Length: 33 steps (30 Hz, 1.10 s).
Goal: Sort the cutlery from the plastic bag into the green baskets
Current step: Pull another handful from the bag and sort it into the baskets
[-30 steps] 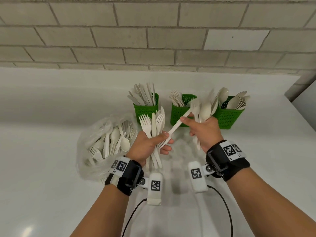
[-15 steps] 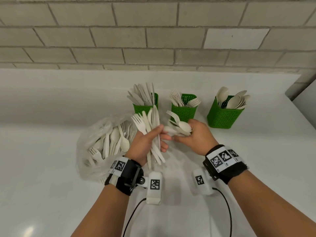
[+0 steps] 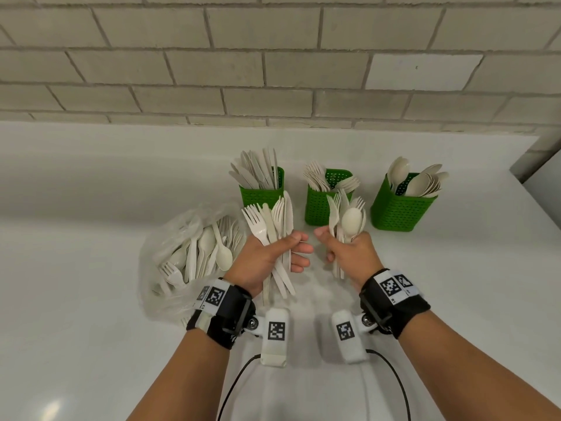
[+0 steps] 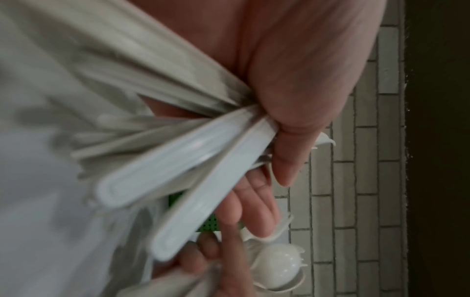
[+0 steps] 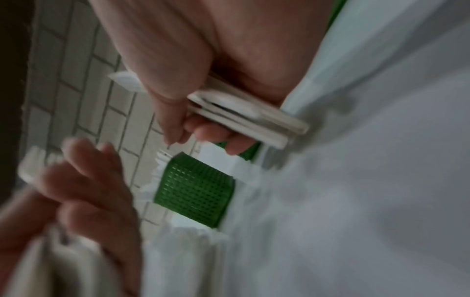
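Note:
My left hand (image 3: 282,250) grips an upright bunch of forks and knives (image 3: 270,220), whose handles (image 4: 193,180) fan out below the thumb. My right hand (image 3: 343,250) grips a smaller bunch of a spoon and forks (image 3: 349,217); its handles (image 5: 244,118) show under the fingers. Three green baskets stand behind the hands: the left basket (image 3: 258,194) holds knives, the middle basket (image 3: 318,208) forks, the right basket (image 3: 397,211) spoons. The clear plastic bag (image 3: 188,256) with several pieces of cutlery lies left of my left hand.
Everything rests on a white counter (image 3: 91,299) against a grey brick wall (image 3: 273,62). A counter corner and a grey panel (image 3: 543,165) show at the far right. Black cables (image 3: 391,372) trail from the wrist cameras toward me.
A second ago my right hand pulled a fork out of the left bunch. It then gathered it with its own pieces and now holds that bunch upright, apart from the left hand.

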Motion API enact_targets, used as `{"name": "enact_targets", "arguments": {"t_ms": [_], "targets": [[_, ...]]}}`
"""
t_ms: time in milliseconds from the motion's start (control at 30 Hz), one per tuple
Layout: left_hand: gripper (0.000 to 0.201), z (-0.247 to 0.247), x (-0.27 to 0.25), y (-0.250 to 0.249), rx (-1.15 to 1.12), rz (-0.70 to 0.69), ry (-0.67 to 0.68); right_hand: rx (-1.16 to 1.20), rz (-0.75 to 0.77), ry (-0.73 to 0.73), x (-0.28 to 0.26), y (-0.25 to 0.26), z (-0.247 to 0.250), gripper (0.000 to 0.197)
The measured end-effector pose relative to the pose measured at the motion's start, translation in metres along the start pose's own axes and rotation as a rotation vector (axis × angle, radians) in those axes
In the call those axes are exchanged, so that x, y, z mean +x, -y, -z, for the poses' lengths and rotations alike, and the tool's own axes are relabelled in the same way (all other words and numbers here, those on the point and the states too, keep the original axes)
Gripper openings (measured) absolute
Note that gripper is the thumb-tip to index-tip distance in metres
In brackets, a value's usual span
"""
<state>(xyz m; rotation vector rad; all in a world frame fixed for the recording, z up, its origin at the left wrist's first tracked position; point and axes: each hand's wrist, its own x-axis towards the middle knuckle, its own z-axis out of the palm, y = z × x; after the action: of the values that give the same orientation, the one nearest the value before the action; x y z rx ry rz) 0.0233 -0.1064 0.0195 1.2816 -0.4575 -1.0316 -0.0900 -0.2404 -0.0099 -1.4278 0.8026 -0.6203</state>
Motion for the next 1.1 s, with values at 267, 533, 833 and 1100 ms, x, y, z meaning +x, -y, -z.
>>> {"name": "enact_targets", "arguments": {"t_ms": [267, 533, 833, 1100], "targets": [[0.019, -0.006, -0.004, -0.002, 0.022, 0.003, 0.090, 0.056, 0.096, 0.155, -0.005, 0.037, -0.015, 0.022], [0.015, -0.005, -0.006, -0.002, -0.042, 0.006, 0.035, 0.114, 0.051, 0.112, -0.006, 0.039, -0.014, 0.011], [0.034, -0.002, -0.007, -0.005, -0.109, 0.038, 0.055, 0.454, -0.015, 0.032, 0.002, 0.056, -0.014, 0.009], [0.027, -0.005, -0.008, -0.006, 0.016, 0.051, 0.174, 0.006, -0.007, 0.309, -0.006, 0.062, -0.015, 0.026]]}}
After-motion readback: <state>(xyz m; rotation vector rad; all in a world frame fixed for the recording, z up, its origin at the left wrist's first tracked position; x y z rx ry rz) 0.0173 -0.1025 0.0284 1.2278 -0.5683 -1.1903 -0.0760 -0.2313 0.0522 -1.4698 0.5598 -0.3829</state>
